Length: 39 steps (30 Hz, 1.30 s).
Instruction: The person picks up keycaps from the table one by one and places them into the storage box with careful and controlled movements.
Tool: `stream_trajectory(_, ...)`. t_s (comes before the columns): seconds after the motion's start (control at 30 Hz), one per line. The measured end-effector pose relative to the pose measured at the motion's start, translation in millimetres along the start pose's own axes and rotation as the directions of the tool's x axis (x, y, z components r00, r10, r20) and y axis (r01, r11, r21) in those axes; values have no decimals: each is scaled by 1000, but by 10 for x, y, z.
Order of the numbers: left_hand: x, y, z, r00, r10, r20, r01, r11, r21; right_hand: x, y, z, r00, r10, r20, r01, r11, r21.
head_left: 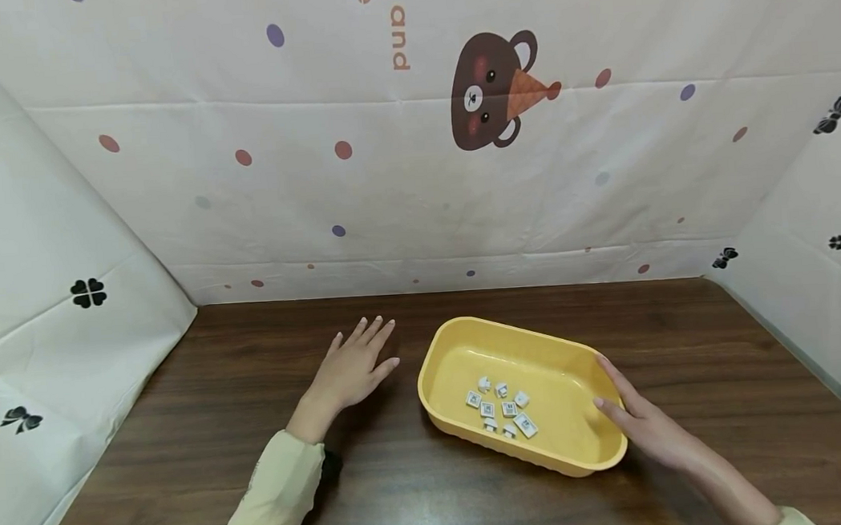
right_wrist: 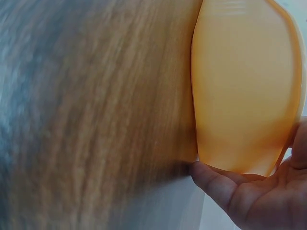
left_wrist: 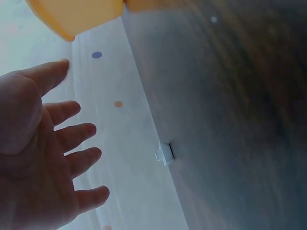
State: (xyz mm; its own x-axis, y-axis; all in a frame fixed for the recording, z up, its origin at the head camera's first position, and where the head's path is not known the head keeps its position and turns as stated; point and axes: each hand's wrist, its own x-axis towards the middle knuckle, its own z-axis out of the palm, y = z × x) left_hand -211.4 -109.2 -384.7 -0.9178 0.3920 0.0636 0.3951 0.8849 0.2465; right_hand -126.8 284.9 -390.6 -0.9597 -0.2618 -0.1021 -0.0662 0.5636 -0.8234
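A yellow plastic tub (head_left: 515,333) stands at an angle on the table, with several small white pieces (head_left: 509,409) lying loose on its floor, some with dark printing on top. My right hand (head_left: 651,429) grips the tub's right end, thumb over the rim; in the right wrist view a finger (right_wrist: 216,184) curls along the outer wall. Left of the tub, my left hand (head_left: 351,371) is spread palm down with nothing in it. Beyond its fingertips in the left wrist view sits another small white piece (left_wrist: 165,153) on the table, hidden in the head view.
The dark wood table (head_left: 252,353) ends at a white printed cloth backdrop (head_left: 387,192) behind. Similar cloth hangs at the left side (head_left: 57,341) and right side (head_left: 811,271).
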Motion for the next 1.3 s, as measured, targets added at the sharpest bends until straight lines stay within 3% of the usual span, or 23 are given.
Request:
stream_trajectory(0.4, 27, -59, -63, 999, -6, 32, 12, 984, -179, 2, -20, -12, 1000, 8, 0, -8, 1000, -16)
stream_trajectory(0.87, 38, -154, -83, 997, -36, 71, 55, 955, -292, 2, -35, -14, 999, 40, 4, -40, 999, -31)
stream_trajectory(1.3, 69, -303, -46, 996, -63, 68, 86, 901, -426, -2, -17, -8, 1000, 27, 5, -26, 1000, -11)
